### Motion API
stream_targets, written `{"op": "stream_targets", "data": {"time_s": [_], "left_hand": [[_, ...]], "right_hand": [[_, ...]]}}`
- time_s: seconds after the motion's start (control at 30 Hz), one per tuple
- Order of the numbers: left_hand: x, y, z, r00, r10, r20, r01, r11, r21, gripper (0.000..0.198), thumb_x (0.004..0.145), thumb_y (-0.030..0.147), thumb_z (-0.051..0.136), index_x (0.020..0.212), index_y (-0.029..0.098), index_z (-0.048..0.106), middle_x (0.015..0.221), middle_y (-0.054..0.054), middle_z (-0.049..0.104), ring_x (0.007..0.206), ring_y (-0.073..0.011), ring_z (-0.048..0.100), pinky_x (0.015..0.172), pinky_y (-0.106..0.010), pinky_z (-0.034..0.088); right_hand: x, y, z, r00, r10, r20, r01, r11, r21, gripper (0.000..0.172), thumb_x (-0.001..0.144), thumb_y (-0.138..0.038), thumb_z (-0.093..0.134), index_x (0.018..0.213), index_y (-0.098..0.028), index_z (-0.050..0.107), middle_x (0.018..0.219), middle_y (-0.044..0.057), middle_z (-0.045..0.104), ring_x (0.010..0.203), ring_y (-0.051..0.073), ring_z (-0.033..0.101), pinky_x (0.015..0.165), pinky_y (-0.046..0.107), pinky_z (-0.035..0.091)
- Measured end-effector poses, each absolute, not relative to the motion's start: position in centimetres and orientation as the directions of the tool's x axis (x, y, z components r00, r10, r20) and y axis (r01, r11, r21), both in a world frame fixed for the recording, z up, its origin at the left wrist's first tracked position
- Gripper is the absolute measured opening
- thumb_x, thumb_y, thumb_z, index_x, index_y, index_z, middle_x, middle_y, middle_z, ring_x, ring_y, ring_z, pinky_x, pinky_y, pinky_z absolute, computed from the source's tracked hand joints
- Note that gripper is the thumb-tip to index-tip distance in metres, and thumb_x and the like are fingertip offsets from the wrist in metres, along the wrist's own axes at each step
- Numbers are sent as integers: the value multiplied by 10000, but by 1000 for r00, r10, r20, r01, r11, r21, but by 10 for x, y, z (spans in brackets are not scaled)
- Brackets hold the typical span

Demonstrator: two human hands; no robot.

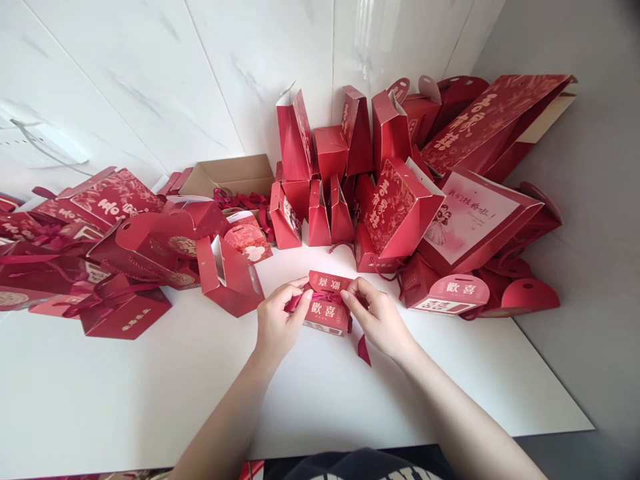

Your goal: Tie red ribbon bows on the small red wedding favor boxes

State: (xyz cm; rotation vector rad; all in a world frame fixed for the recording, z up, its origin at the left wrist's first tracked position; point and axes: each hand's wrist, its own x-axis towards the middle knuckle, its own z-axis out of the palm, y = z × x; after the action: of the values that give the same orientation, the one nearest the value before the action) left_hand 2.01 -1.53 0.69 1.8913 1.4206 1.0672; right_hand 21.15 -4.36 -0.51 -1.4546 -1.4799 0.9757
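A small red gift box (327, 320) with pale printed characters sits on the white table in front of me. Across its top runs a dark red ribbon (326, 297), looped near the middle. My left hand (283, 313) pinches the ribbon at the box's left side, thumb and fingertips together. On the other side my right hand (375, 313) is closed in a pinch on the ribbon near the box's right edge. A loose ribbon end (364, 350) hangs down below my right hand onto the table.
Red gift boxes (125, 307) crowd the left of the white table (450, 393). Behind stands a brown cardboard box (230, 175) with ribbons in it. More red boxes (395, 207) are stacked at the back and right, against the tiled wall (280, 60) and a grey wall (590, 280).
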Motion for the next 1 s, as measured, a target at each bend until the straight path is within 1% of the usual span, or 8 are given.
{"op": "stream_targets", "data": {"time_s": [0.17, 0.47, 0.53, 0.57, 0.67, 0.77, 0.83, 1.0], "left_hand": [[21, -12, 4, 142, 926, 349, 513, -371, 774, 203, 878, 246, 607, 683, 196, 590, 1121, -34, 711, 1045, -187, 663, 847, -284, 492], [20, -12, 3, 114, 949, 295, 523, -309, 794, 217, 876, 231, 592, 676, 191, 519, 1056, -41, 697, 1012, -190, 657, 774, -285, 495], [22, -11, 2, 129, 948, 290, 508, -314, 802, 96, 858, 208, 603, 790, 203, 534, 1099, -44, 670, 1019, -187, 644, 774, -289, 505], [23, -12, 2, 150, 945, 292, 500, -327, 802, 74, 844, 199, 614, 882, 212, 552, 1154, -50, 643, 1067, -192, 624, 818, -301, 510], [30, -13, 1, 247, 923, 296, 493, -383, 781, 295, 817, 202, 647, 1100, 244, 571, 1334, -66, 520, 1281, -222, 496, 1032, -371, 447], [37, -15, 0, 301, 917, 260, 499, -384, 777, 192, 835, 205, 626, 1022, 246, 624, 1378, -52, 478, 1354, -229, 425, 1128, -399, 369], [41, -16, 0, 294, 926, 238, 503, -362, 785, 124, 849, 174, 586, 948, 234, 629, 1352, -49, 497, 1350, -224, 430, 1126, -400, 371], [39, -12, 5, 308, 923, 230, 578, -374, 726, 136, 809, 107, 563, 862, 224, 607, 1255, -47, 536, 1288, -225, 461, 1076, -411, 403]], "right_hand": [[214, -41, -8, 50, 999, 20, 339, 2, -941, 303, 983, -448, 442, 783, -224, 403, 617, -51, 474, 582, 135, 442, 574, 246, 348], [219, -37, -17, -19, 1000, 7, 183, 11, -983, 308, 993, -449, 428, 786, -222, 403, 648, -36, 496, 616, 149, 480, 603, 275, 368], [221, -35, -18, -34, 999, -1, 176, 5, -984, 318, 987, -461, 442, 782, -220, 417, 648, -38, 486, 621, 146, 470, 608, 274, 373], [222, -35, -17, -36, 999, -6, 177, 0, -984, 321, 983, -473, 449, 787, -219, 429, 652, -39, 483, 623, 145, 465, 610, 273, 375], [224, -35, -13, -41, 999, -23, 199, -14, -980, 322, 972, -513, 461, 834, -222, 462, 670, -43, 488, 626, 142, 465, 606, 270, 377], [223, -36, -8, -73, 997, -29, 225, -12, -974, 309, 975, -512, 455, 864, -225, 472, 667, -47, 500, 618, 140, 477, 609, 270, 382], [221, -37, -6, -92, 996, -18, 233, 4, -972, 287, 977, -491, 462, 871, -225, 475, 668, -50, 512, 617, 137, 486, 615, 267, 387], [216, -38, -7, -85, 996, 4, 281, 28, -959, 205, 942, -410, 552, 876, -228, 485, 728, -48, 554, 631, 129, 495, 617, 256, 384]]}}
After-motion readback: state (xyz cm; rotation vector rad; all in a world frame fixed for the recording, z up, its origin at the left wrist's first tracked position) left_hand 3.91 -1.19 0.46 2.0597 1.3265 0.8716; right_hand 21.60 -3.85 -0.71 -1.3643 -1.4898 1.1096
